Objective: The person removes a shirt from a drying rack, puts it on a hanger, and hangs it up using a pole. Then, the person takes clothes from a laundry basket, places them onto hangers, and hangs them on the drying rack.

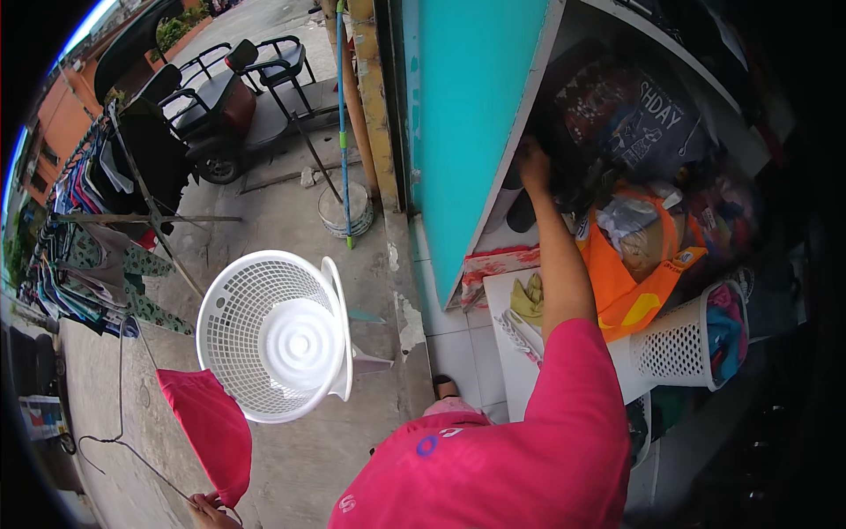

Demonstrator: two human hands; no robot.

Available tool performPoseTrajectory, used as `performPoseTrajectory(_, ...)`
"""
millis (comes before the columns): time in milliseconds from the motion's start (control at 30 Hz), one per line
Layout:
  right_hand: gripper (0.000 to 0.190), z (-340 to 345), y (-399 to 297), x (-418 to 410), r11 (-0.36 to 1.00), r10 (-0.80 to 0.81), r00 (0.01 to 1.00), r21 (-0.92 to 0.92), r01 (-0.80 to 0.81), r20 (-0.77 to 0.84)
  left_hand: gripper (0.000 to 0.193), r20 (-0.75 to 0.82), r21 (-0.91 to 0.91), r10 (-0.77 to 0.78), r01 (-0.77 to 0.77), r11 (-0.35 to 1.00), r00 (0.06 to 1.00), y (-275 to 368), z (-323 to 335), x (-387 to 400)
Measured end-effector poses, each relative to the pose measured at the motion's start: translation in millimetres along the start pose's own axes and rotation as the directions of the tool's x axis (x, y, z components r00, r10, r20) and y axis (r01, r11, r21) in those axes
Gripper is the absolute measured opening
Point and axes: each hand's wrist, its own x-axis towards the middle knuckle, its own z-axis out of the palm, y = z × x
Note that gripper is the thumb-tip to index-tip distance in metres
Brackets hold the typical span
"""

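At the lower left, my left hand (210, 512) is closed around a wire clothes hanger (121, 439) and a corner of a bright pink cloth garment (215, 430). My right hand (534, 168) reaches into a dark shelf compartment behind the turquoise panel (476, 119); its fingers are in shadow, and what they touch cannot be made out. Below that hand lie dark shoes or slippers (521, 213). A white plastic laundry basket (228, 330) with mesh sides stands between my hands, with nothing seen inside, its rim against a white plastic chair (340, 330).
Clothes on hangers (86, 264) fill a rack at the left. A pail (346, 210) with poles stands by the doorway, a three-wheeled vehicle (231, 99) beyond. An orange bag (621, 291) and a white perforated basket of clothes (671, 350) crowd the right side, near a white tabletop (509, 370).
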Motion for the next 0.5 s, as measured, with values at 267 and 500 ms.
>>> performPoseTrajectory(267, 0.017, -77, -55, -33, 0.461, 0.415, 0.909, 0.871, -0.169, -0.044, 0.02, 0.136, 0.035, 0.012, -0.017, 0.999, 0.991, 61, 63, -28)
performPoseTrajectory(500, 0.032, -97, -185, -145, 0.262, 0.228, 0.919, 0.889, -0.376, 0.322, 0.015, 0.3, 0.183, -0.038, -0.019, 0.983, 0.953, 50, 46, -25)
